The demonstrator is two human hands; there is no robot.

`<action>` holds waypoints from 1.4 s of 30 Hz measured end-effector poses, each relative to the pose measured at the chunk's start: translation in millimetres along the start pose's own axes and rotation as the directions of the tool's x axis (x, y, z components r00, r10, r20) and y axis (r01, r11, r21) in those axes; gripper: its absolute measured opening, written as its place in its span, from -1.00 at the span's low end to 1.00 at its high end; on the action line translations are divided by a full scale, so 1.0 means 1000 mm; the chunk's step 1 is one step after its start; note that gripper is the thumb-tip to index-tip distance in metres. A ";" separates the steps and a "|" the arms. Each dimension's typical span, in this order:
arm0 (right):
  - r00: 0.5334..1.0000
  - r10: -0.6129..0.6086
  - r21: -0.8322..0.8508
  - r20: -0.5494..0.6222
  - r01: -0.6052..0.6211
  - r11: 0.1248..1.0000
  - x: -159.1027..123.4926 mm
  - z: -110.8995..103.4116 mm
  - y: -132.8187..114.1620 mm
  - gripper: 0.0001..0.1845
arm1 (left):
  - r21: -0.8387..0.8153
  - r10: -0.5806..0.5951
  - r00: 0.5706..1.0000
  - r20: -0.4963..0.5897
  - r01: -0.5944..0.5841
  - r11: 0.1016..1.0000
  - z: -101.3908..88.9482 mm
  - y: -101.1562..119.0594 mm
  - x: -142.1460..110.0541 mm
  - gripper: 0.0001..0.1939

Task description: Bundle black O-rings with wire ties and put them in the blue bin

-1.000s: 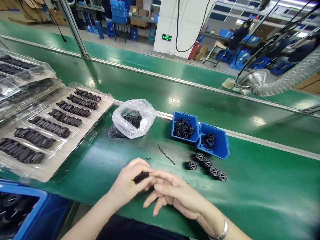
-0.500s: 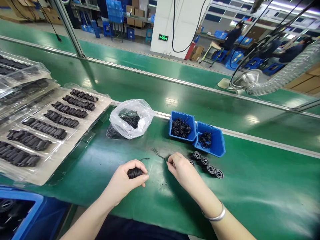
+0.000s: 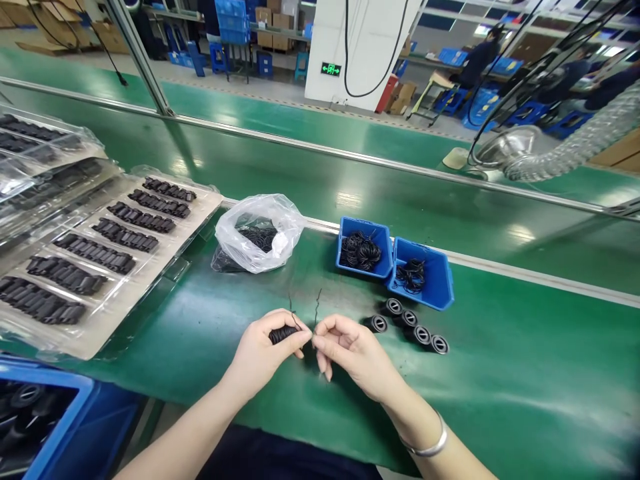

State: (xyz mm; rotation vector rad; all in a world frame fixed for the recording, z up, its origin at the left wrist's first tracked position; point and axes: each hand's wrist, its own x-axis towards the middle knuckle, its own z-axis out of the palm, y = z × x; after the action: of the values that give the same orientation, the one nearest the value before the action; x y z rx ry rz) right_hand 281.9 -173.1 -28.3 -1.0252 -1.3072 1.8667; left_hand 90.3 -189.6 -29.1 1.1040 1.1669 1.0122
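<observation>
In the head view my left hand (image 3: 267,347) is closed around a bundle of thin black rings (image 3: 283,334), stacked side by side like a short roll. Fingertip to fingertip, my right hand (image 3: 350,350) almost meets it and pinches a thin, kinked black strand (image 3: 317,305) whose free end points up. Another dark strand end (image 3: 292,308) rises beside the left fingertips; whether the two ends belong to one strand I cannot tell. Several black cylindrical parts (image 3: 421,335) with slotted ends sit right of my right hand.
Behind my hands stand a clear plastic bag (image 3: 287,227) of black rings and two blue bins (image 3: 445,267) with coiled black pieces. At left are plastic trays (image 3: 115,293) with rows of black parts. A blue crate (image 3: 83,400) is at lower left; a clear duct (image 3: 575,150) hangs at right.
My right hand left the bundle, picked the black strand off the green surface on the right, and brought it back to my left fingertips. My left hand has kept the bundle throughout.
</observation>
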 end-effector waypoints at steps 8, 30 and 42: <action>0.937 -0.228 0.256 -0.263 0.296 0.920 0.001 0.009 0.008 -0.87 | -0.167 -0.005 0.992 -0.128 -0.017 0.986 0.011 -0.001 0.002 -0.88; 0.864 -0.496 -0.621 -0.086 0.343 0.705 -0.011 -0.030 -0.015 -0.79 | 0.268 0.158 0.987 0.007 -0.154 0.951 -0.030 0.037 -0.010 -0.66; 0.876 -0.478 -0.601 -0.060 0.351 0.718 -0.013 -0.028 -0.007 -0.79 | 0.606 0.230 0.960 0.161 -0.280 0.745 -0.017 0.047 0.001 -0.65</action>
State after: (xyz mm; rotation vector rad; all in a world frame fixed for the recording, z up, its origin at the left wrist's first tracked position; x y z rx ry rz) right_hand 312.9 -169.2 -24.2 -1.0617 -1.8437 0.9952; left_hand 72.2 -178.7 16.1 1.8622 1.3562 0.7816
